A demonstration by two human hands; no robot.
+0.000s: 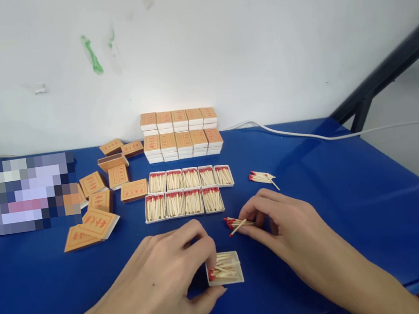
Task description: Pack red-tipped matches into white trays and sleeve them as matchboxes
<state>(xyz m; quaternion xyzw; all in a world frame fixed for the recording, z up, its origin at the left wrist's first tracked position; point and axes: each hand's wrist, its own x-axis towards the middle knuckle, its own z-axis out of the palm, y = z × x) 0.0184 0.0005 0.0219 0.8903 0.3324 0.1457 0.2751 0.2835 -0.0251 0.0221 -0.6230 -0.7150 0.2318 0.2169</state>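
Near the table's front, my left hand (178, 270) grips a white matchbox tray (237, 279) by its left end. The thumb lies along the near side and a fingertip reaches inside. Loose wooden matches (225, 266) lie in it at mixed angles, red heads mostly to the left. To the right and behind, my right hand (276, 220) pinches a small bunch of matches (236, 224) close above the blue surface, heads pointing left. One match slants across the bunch. Some of the right fingertips are hidden behind the hand.
Two rows of filled trays (184, 203) stand beyond my hands. Behind them, closed matchboxes (183, 142) are stacked against the wall. Several orange matchbox sleeves (98, 223) lie scattered left. A small match pile (262, 176) lies right, and a white cable (308, 135) runs behind.
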